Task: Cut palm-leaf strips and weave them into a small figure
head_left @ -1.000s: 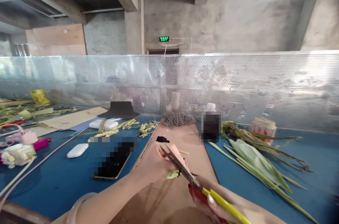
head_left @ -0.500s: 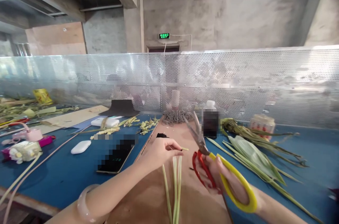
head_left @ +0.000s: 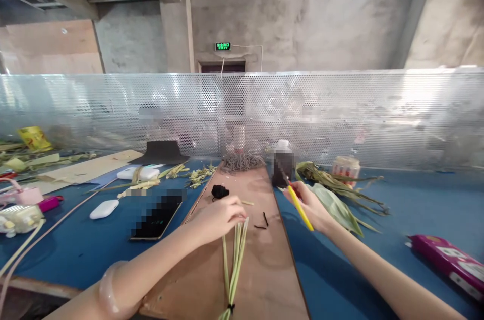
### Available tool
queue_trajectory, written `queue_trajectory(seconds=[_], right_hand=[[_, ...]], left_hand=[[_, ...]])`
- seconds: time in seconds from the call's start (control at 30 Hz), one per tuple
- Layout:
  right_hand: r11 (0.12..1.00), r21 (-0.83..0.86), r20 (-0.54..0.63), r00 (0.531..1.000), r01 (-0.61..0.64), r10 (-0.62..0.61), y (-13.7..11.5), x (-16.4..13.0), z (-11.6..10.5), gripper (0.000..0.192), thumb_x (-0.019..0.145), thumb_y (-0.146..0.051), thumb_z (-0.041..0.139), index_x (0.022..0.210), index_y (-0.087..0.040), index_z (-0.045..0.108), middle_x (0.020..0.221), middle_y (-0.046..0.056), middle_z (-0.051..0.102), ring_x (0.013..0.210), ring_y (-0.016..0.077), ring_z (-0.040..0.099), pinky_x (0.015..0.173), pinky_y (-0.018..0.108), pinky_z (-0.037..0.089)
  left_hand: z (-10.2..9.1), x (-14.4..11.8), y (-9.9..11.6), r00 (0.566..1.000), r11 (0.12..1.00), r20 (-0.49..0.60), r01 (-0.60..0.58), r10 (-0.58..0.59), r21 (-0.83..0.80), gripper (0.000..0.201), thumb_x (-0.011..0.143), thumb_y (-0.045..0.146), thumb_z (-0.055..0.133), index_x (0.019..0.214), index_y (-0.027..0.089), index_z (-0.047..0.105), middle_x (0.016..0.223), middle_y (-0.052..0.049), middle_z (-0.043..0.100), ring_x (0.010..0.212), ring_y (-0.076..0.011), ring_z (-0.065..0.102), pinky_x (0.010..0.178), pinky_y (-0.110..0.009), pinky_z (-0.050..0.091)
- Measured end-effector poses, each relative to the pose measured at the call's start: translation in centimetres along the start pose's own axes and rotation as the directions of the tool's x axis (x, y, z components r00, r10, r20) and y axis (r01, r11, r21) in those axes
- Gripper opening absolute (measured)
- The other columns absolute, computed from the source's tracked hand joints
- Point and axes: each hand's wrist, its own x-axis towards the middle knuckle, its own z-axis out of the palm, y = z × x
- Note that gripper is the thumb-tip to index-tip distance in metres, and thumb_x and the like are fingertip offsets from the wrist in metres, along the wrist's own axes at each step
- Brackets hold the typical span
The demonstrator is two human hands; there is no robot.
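My left hand [head_left: 223,219] is closed in a pinch at the upper ends of several pale green plant strips [head_left: 235,262]. Black cord ties [head_left: 231,308] these strips together near the bottom edge. Beyond that hand, a small ball of black cord [head_left: 219,191] rests on the wooden board [head_left: 272,264], and two short black cord scraps [head_left: 265,219] lie to its right. My right hand [head_left: 312,207] grips scissors [head_left: 301,207] by their yellow and red handles, over the blue tabletop near a dark bottle. The blades are hard to make out against the bottle.
The bottle [head_left: 283,169] stands right of a grey cord heap [head_left: 242,162]. A broad green leaf [head_left: 338,209], dried leaves [head_left: 321,176] and a jar [head_left: 346,169] sit farther right, with a purple packet [head_left: 448,262] nearer. Left are a phone [head_left: 157,219] and white case [head_left: 104,209]. Perforated metal panels [head_left: 170,108] stand behind.
My right hand has carried the scissors away from the strips, and they are turned differently. The view has swung right. The black tie, cord scraps and purple packet now show.
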Motion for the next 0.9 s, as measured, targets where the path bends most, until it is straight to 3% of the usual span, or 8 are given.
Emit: queue_trajectory(seconds=[0.1,0.17,0.27,0.4,0.53,0.7,0.8,0.9], right_hand=[[0.822,-0.569,-0.086,0.994,0.005,-0.066,0.5,0.3,-0.4,0.039,0.069,-0.048,0.059,0.094,-0.018,0.055,0.09,0.008,0.061,0.078,0.022,0.056,0.063,0.029,0.037],[0.671,-0.738,-0.083,0.996,-0.074,0.018,1.0,0.4,-0.5,0.038,0.07,-0.046,0.057,0.094,-0.016,0.058,0.093,0.012,0.062,0.081,0.0255,0.059,0.064,0.031,0.038],[0.562,-0.819,-0.087,0.993,-0.119,0.083,2.0,0.5,-0.6,0.04,0.072,-0.045,0.054,0.094,-0.013,0.06,0.098,0.017,0.062,0.088,0.0278,0.059,0.066,0.032,0.038],[0.579,-0.809,-0.031,0.992,-0.098,0.124,2.1,0.3,-0.6,0.037,0.077,-0.044,0.047,0.079,-0.011,0.064,0.087,0.016,0.065,0.09,0.0284,0.058,0.071,0.033,0.038],[0.563,-0.824,-0.088,0.996,-0.06,-0.022,1.1,0.0,-0.1,0.038,0.079,-0.044,0.046,0.081,-0.012,0.066,0.09,0.017,0.064,0.099,0.0313,0.051,0.081,0.037,0.036],[0.757,-0.642,-0.129,0.956,0.123,-0.264,-0.6,0.5,1.3,0.034,0.079,-0.04,0.048,0.094,-0.014,0.063,0.097,0.013,0.063,0.097,0.0263,0.051,0.087,0.037,0.035],[0.966,-0.254,-0.146,0.985,0.053,-0.093,-2.4,1.6,3.2,0.032,0.082,-0.042,0.043,0.088,-0.016,0.06,0.085,0.007,0.064,0.081,0.0201,0.057,0.075,0.031,0.041],[0.99,0.088,-0.162,0.979,-0.114,0.127,-4.4,3.0,6.1,0.038,0.083,-0.051,0.038,0.082,-0.017,0.054,0.077,0.005,0.062,0.068,0.0166,0.058,0.062,0.027,0.043]], left_hand=[[-0.6,-2.0,1.0,0.961,0.95,0.019,0.269,-0.276,0.161,0.049,0.081,0.057,0.043,0.066,0.015,0.065,0.053,-0.007,0.058,0.05,-0.0184,0.055,0.056,-0.029,0.039],[-0.3,-3.2,2.4,0.954,0.924,0.05,0.273,-0.296,0.267,0.059,0.075,0.065,0.041,0.049,0.015,0.059,0.044,-0.009,0.053,0.045,-0.0206,0.052,0.052,-0.03,0.035],[0.5,-4.1,4.0,0.958,0.909,0.072,0.237,-0.277,0.343,0.053,0.07,0.062,0.046,0.047,0.016,0.057,0.045,-0.011,0.054,0.045,-0.0222,0.051,0.051,-0.031,0.032],[0.6,-3.8,3.7,0.945,0.937,0.162,0.239,-0.285,0.256,0.031,0.062,0.036,0.053,0.038,0.018,0.047,0.035,-0.004,0.042,0.035,-0.0144,0.039,0.046,-0.027,0.025],[-0.2,-3.0,2.1,0.949,0.948,0.1,0.284,-0.3,0.143,0.03,0.054,0.025,0.055,0.031,0.018,0.038,0.029,-0.001,0.034,0.031,-0.0105,0.031,0.044,-0.027,0.021],[-1.2,-2.5,0.7,0.874,0.919,0.339,0.389,-0.347,-0.063,0.02,0.057,0.025,0.052,0.039,0.017,0.054,0.034,-0.002,0.05,0.035,-0.0123,0.044,0.042,-0.023,0.028],[-1.8,-1.3,-0.5,0.879,0.834,0.348,0.441,-0.327,-0.332,0.013,0.061,0.028,0.054,0.057,0.016,0.06,0.048,-0.001,0.06,0.042,-0.0136,0.053,0.044,-0.022,0.035],[-1.8,1.0,-1.8,0.945,0.619,0.212,0.324,-0.25,-0.715,0.02,0.07,0.033,0.054,0.073,0.015,0.06,0.065,-0.005,0.067,0.053,-0.0148,0.059,0.051,-0.024,0.044]])
